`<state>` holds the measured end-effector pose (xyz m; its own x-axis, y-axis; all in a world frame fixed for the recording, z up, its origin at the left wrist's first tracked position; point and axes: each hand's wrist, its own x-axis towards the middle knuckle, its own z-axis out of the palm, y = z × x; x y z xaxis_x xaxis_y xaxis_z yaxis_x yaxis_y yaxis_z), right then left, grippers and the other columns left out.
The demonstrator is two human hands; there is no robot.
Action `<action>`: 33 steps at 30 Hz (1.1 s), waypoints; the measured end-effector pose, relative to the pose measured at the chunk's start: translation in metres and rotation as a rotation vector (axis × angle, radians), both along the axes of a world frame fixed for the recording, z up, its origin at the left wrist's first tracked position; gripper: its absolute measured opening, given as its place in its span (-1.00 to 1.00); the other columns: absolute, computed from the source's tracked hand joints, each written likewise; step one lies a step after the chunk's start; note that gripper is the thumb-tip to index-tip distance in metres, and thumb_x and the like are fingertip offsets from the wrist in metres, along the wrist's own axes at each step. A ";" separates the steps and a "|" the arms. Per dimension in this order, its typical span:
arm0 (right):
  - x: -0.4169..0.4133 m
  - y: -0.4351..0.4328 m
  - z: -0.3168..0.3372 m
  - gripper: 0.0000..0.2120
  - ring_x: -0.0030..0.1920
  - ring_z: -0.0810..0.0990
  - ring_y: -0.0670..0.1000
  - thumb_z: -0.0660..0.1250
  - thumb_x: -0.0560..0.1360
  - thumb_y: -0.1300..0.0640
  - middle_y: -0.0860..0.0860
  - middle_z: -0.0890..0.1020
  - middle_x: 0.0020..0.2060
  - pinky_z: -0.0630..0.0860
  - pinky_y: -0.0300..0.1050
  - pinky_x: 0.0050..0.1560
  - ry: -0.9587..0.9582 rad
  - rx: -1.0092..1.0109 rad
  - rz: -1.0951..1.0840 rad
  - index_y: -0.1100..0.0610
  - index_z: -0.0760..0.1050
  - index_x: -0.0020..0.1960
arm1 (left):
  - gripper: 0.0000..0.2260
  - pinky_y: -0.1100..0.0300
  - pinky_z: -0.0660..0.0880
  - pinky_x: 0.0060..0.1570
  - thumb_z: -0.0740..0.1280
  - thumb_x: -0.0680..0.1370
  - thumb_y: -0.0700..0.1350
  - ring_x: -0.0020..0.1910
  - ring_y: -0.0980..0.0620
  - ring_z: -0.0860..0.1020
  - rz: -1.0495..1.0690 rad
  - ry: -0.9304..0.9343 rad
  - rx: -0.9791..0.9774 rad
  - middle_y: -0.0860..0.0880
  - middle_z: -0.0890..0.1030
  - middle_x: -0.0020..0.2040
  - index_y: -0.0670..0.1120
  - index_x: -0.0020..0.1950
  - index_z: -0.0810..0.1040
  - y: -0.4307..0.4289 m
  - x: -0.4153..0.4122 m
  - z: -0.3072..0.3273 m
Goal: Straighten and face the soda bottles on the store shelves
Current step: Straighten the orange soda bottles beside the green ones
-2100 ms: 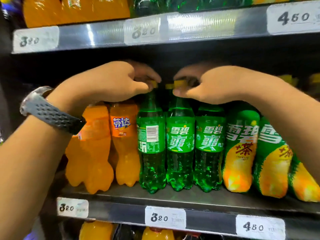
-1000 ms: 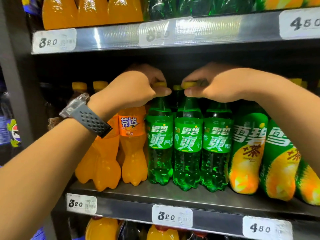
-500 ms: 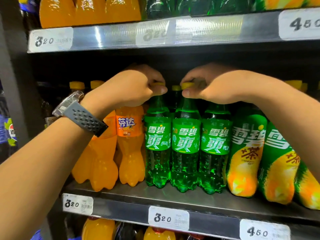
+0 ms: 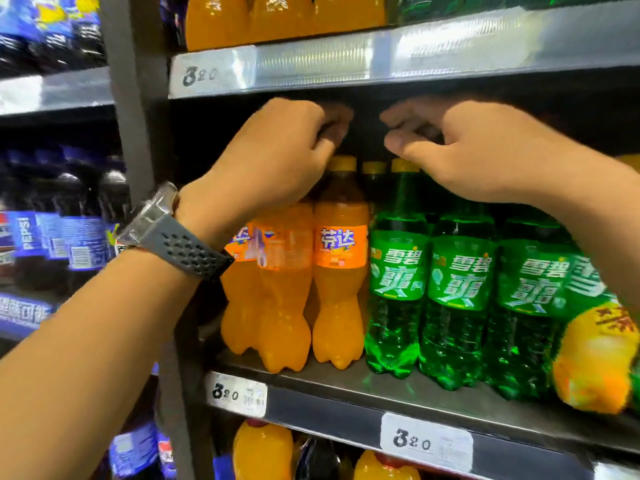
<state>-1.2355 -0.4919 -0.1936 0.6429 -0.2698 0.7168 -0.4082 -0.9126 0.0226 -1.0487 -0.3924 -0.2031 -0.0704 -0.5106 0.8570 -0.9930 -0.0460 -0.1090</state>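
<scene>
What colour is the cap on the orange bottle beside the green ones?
The cap is yellow; head view.

- Bright, even light falls on the shelf fronts; white glare streaks the top strip (image 4: 381,60).
- Deep shadow lies under that strip and dims the fingers of the left hand (image 4: 277,157) and right hand (image 4: 485,157).
- Green bottles (image 4: 457,289) glow and tint the shelf (image 4: 329,379) green.
- Blur smears the dark bottles (image 4: 52,230) at far left and the yellow bottle (image 4: 595,358) at lower right.
- Wide-angle distortion tilts the post (image 4: 138,133) and the shelf lines.

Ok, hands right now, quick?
Left hand: closed, fingers curled, nothing visibly held, above the orange bottle.
Right hand: closed, nothing visibly held, above the leftmost green bottle.
</scene>
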 end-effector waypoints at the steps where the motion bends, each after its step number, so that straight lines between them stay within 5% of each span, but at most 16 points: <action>1: 0.011 0.005 0.000 -0.58 -0.01 0.43 -0.07 0.12 0.56 -0.20 -0.04 0.57 0.14 0.17 -0.26 -0.19 0.011 -0.020 -0.005 -0.13 0.35 0.38 | -0.69 0.16 0.35 -0.14 0.15 0.60 0.05 0.04 -0.15 0.54 0.008 -0.004 -0.004 -0.09 0.63 0.01 0.06 0.29 0.51 0.006 0.010 0.001; 3: 0.032 0.014 -0.001 -0.62 0.01 0.45 0.01 0.11 0.58 -0.18 0.00 0.57 0.12 0.11 -0.29 -0.29 0.032 -0.035 -0.027 -0.08 0.38 0.33 | -0.69 0.17 0.26 -0.19 0.18 0.61 0.03 -0.01 -0.17 0.53 0.049 -0.001 0.012 -0.08 0.60 -0.06 0.03 0.32 0.50 0.015 0.028 0.001; 7: 0.063 0.018 0.001 -0.70 0.02 0.44 0.05 0.13 0.55 -0.26 -0.03 0.55 0.00 0.21 -0.24 -0.18 0.139 0.037 -0.143 -0.10 0.45 0.10 | -0.71 0.11 0.45 0.01 0.21 0.58 0.00 0.08 -0.11 0.55 0.070 0.026 0.155 -0.08 0.63 0.13 -0.03 0.23 0.57 0.026 0.053 0.005; 11: 0.079 0.020 0.004 -0.61 -0.04 0.51 0.08 0.18 0.50 -0.29 0.04 0.58 0.02 0.34 -0.12 -0.16 0.168 0.039 -0.217 -0.04 0.52 0.11 | -0.75 0.26 0.35 -0.13 0.23 0.58 -0.01 0.03 0.08 0.53 -0.052 -0.019 0.292 0.06 0.62 0.12 0.07 0.23 0.57 0.027 0.056 0.007; 17: 0.086 0.024 0.006 -0.56 -0.23 0.52 0.09 0.22 0.46 -0.30 0.07 0.56 -0.20 0.33 -0.11 -0.34 0.195 0.038 -0.301 0.07 0.56 -0.05 | -0.76 0.21 0.32 -0.12 0.29 0.56 -0.02 0.00 0.03 0.54 -0.052 -0.066 0.241 -0.01 0.64 0.08 0.01 0.20 0.60 0.022 0.056 0.006; 22: 0.081 0.020 0.006 -0.57 -0.14 0.53 0.08 0.26 0.46 -0.26 0.07 0.58 -0.07 0.39 -0.11 -0.24 0.231 0.049 -0.278 0.08 0.53 0.07 | -0.75 0.10 0.45 -0.11 0.32 0.55 0.06 -0.02 -0.06 0.56 -0.010 -0.019 0.219 -0.06 0.63 0.03 0.00 0.16 0.60 0.017 0.051 0.001; 26: 0.075 0.018 0.006 -0.61 -0.02 0.54 0.09 0.26 0.52 -0.18 0.08 0.58 0.04 0.42 -0.10 -0.12 0.213 0.080 -0.221 0.06 0.51 0.17 | -0.73 0.14 0.34 -0.17 0.32 0.53 0.11 -0.11 -0.02 0.49 0.041 -0.010 0.210 -0.07 0.61 -0.02 -0.02 0.11 0.61 0.014 0.047 0.002; 33: 0.069 0.022 0.009 -0.67 -0.01 0.55 0.10 0.19 0.56 -0.15 0.07 0.60 0.01 0.50 0.03 0.06 0.303 0.068 -0.190 0.03 0.54 0.16 | -0.78 0.18 0.32 -0.16 0.33 0.54 0.04 -0.12 0.04 0.47 0.085 0.039 0.258 -0.02 0.60 -0.05 -0.02 0.11 0.60 0.018 0.045 0.007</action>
<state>-1.1660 -0.4699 -0.1843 0.7570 -0.4455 0.4780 -0.5550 -0.8245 0.1104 -1.0035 -0.3744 -0.1965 0.0129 -0.7151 0.6989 -0.9904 -0.1052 -0.0893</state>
